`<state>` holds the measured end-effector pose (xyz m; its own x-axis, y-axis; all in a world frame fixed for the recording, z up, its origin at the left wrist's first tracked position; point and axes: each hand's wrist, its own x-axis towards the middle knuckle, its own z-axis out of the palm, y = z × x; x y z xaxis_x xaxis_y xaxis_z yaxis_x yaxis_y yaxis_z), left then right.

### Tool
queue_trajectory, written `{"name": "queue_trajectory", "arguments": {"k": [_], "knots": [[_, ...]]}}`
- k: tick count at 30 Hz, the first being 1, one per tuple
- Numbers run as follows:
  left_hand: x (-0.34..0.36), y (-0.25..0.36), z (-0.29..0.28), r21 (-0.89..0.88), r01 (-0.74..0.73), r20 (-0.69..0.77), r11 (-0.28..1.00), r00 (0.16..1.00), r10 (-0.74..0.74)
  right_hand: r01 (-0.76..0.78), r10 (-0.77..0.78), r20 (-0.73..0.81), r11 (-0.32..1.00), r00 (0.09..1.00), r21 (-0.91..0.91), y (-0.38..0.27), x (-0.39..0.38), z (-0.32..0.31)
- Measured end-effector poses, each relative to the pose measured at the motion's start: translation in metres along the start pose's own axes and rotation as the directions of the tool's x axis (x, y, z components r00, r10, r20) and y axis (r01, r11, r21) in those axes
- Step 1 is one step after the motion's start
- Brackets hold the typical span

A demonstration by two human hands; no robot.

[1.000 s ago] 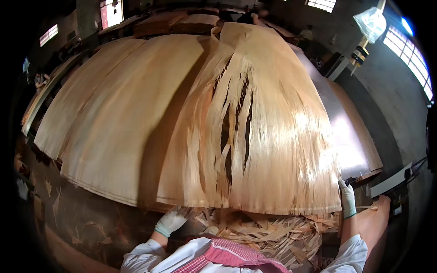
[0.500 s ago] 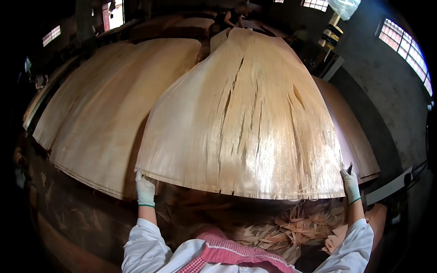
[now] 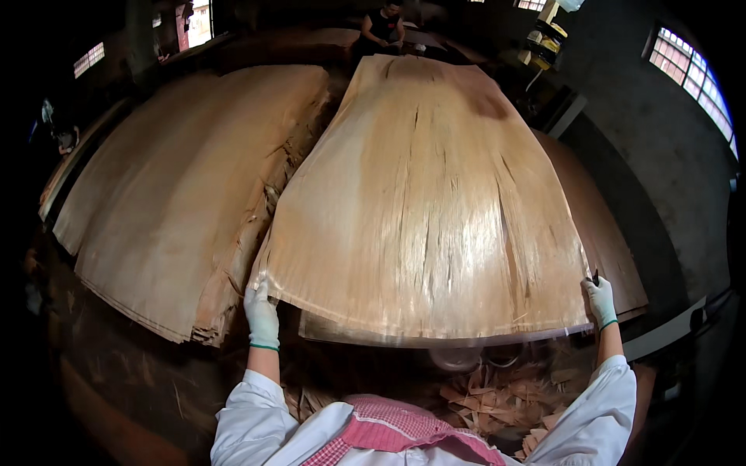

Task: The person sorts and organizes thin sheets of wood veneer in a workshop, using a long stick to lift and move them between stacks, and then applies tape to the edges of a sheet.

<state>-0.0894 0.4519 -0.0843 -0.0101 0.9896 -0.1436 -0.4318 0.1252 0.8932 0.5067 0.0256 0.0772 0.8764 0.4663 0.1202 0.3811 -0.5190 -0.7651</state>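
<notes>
- Evidently kept as a separate pile, a stack of thin wood sheets lies flat at the left, its ragged side facing a dark gap.
- Beyond that gap, the person's left hand, gloved in white, pinches the near left corner of the loose sheet, probably so that this corner does not droop.
- That loose sheet spans the middle, its near edge raised above a paler edge beneath; its long splits are likely why it is held at both corners, spreading the pull.
- At its far end sits a co-worker; whether they touch it, I cannot tell.
- Below the near edge, wood scraps lie heaped, out of the sheet's way.
- The right hand, also gloved, pinches the near right edge, with a small dark object by the thumb, perhaps kept handy.
</notes>
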Motion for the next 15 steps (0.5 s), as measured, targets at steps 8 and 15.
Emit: {"name": "queue_trajectory", "arguments": {"k": [8,15], "knots": [[-0.079,-0.037,0.032,0.094,-0.102,-0.005,0.99,0.995,0.103,0.094,-0.096,-0.001,0.98,0.995,-0.177,0.07,0.035,-0.052],[-0.152,-0.09,0.069,0.232,0.026,-0.111,0.972,0.994,0.0,0.077,-0.076,0.006,0.989,0.997,-0.124,0.162,0.079,-0.099]]}}
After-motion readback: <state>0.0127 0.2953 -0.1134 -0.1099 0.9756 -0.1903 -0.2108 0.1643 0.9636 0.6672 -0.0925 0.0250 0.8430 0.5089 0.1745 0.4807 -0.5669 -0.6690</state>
